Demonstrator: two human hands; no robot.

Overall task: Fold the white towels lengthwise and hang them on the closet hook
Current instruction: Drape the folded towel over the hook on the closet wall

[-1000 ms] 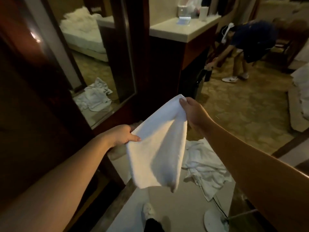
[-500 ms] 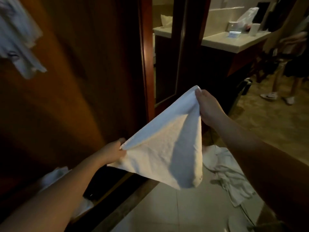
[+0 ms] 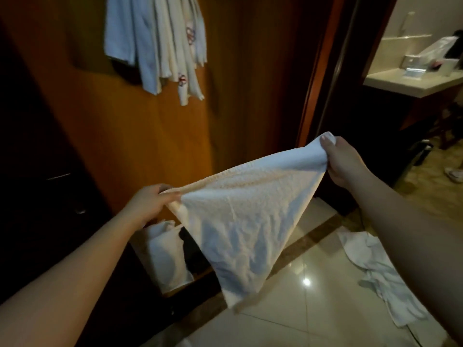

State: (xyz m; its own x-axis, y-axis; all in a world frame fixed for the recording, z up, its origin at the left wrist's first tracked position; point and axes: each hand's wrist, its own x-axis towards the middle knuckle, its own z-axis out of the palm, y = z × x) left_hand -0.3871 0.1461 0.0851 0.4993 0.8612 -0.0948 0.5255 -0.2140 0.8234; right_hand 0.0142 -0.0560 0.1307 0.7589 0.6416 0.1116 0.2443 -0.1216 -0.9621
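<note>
Folded white towel stretched between both hands before the closet.
The left hand (image 3: 150, 200) and right hand (image 3: 344, 159) each pinched a corner of the white towel (image 3: 240, 221), which sagged between them. Hung towels (image 3: 160, 43) lay above the left hand; loose towels (image 3: 375, 274) covered the floor (image 3: 313, 319) below the right.

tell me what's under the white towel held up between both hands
Below the white towel: glossy tiled floor and a white cloth in the closet bottom. Whatever lies directly behind the towel is covered.
</note>
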